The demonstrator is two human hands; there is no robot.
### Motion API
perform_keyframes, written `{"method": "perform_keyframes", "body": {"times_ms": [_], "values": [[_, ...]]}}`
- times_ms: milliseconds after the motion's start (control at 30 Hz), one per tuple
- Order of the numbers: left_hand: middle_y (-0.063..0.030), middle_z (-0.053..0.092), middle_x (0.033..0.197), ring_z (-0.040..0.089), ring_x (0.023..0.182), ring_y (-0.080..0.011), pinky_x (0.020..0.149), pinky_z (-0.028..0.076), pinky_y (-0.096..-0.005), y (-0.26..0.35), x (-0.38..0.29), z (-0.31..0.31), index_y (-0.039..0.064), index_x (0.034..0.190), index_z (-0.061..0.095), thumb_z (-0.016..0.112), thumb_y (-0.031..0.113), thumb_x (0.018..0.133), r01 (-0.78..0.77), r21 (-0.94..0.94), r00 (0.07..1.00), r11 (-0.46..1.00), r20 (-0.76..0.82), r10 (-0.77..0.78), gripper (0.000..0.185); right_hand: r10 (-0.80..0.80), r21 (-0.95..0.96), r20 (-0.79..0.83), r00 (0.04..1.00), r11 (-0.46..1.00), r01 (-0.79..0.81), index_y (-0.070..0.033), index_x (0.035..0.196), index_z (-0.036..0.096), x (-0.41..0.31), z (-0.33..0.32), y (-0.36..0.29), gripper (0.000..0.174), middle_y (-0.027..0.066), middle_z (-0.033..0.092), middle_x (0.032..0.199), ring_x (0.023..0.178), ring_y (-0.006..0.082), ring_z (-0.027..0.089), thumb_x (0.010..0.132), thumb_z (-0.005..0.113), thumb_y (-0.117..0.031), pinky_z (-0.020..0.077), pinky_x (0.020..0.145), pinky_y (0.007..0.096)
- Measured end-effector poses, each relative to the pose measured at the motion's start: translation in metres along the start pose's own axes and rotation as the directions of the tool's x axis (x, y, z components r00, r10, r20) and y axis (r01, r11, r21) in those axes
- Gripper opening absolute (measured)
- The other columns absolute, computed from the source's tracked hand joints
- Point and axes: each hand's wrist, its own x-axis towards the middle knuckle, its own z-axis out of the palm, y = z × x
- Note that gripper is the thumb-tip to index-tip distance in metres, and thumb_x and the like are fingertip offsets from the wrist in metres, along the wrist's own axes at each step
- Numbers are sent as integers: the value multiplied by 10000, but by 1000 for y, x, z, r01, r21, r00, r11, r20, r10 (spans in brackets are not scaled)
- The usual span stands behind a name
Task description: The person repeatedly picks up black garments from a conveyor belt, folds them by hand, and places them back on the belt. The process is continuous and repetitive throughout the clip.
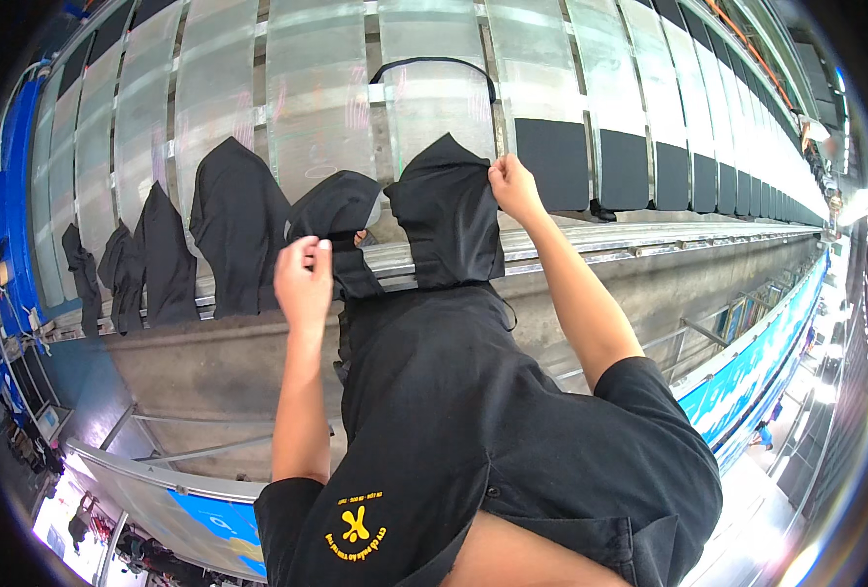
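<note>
My right hand [515,187] pinches the right edge of a black fabric piece [452,213]. That piece is draped over the near end of a pale translucent board [438,106], with its peaked top pointing away from me. My left hand [303,282] has its fingers curled beside a second black fabric piece [342,202], which is folded over and bunched. Whether the fingers grip that cloth cannot be made out. Across the board in front of me curves a thin black band [434,60].
More black pieces [236,220] hang over the metal rail at left. To the right, black panels [551,163] lie flat on a long row of boards. A metal rail [573,246] runs along the boards' near ends. Blue machinery [19,205] stands far left.
</note>
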Motion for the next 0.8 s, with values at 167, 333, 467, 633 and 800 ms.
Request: {"method": "perform_keyframes", "body": {"times_ms": [167, 333, 467, 633, 800], "values": [[-57, 690, 769, 630, 536, -146, 508, 523, -274, 30, 4, 87, 11, 1128, 705, 661, 371, 1027, 740, -260, 575, 620, 722, -383, 376, 453, 291, 427, 783, 751, -593, 42, 1146, 711, -22, -9, -20, 359, 74, 734, 948, 819, 141, 651, 987, 744, -278, 526, 763, 317], [-37, 658, 742, 634, 554, -126, 484, 508, -259, 52, 15, 136, 29, 938, 649, 676, 358, 1019, 795, -227, 516, 563, 740, -431, 339, 365, 544, 606, 707, 458, -703, 67, 1178, 703, -46, -29, -41, 385, 76, 746, 1083, 991, 142, 660, 992, 735, -268, 486, 904, 282], [-2, 658, 832, 640, 785, -84, 736, 509, -261, 64, -3, 115, 43, 880, 659, 700, 195, 983, 563, -493, 785, 663, 570, -243, 188, 226, 708, 477, 849, 474, -524, -21, 1118, 723, -57, -64, -26, 263, -1, 727, 1032, 957, 83, 609, 1011, 708, -261, 437, 882, 252], [-87, 736, 1169, 679, 1092, -175, 1008, 507, -328, 77, -52, 74, -7, 1173, 681, 635, 57, 991, 814, -581, 581, 26, 811, -67, 198, 198, 637, 534, 822, 545, -545, -98, 960, 702, -89, -86, -20, 196, -73, 638, 845, 798, 41, 528, 1021, 704, -284, 394, 731, 234], [45, 662, 927, 609, 827, -52, 754, 472, -220, 91, -84, 47, 94, 1030, 663, 673, 120, 1002, 729, -585, 666, 356, 726, -170, 39, 135, 686, 627, 767, 370, -626, -134, 957, 653, -123, -107, -31, 180, -75, 616, 859, 759, 41, 502, 1027, 704, -291, 380, 699, 232]]}}
